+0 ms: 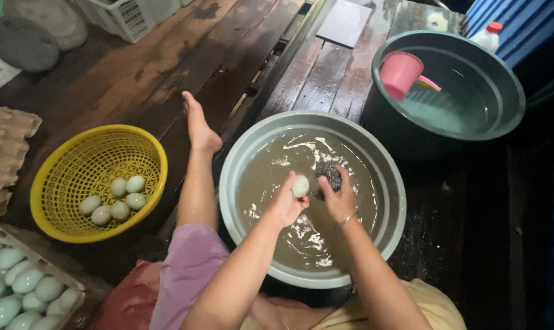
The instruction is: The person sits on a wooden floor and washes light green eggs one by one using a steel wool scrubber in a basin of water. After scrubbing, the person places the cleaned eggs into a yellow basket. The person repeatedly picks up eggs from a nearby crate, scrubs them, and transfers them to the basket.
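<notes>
My left hand [285,205] holds a pale greenish egg [300,186] above a grey basin [234,165] filled with murky brown water. My right hand [340,198] grips a dark scouring pad [330,173] right beside the egg, close to touching it. Both hands hover over the middle of the basin. To the left, a yellow plastic basket [63,177] holds several pale eggs [119,200] of the same kind.
A second grey basin [509,91] at the upper right holds clearer water and a pink scoop [399,73]. A tray of pale eggs [20,284] sits at the bottom left, cardboard egg cartons [5,146] at the left edge. My bare foot [198,125] rests on the wet wooden planks. A white crate [127,17] stands far back.
</notes>
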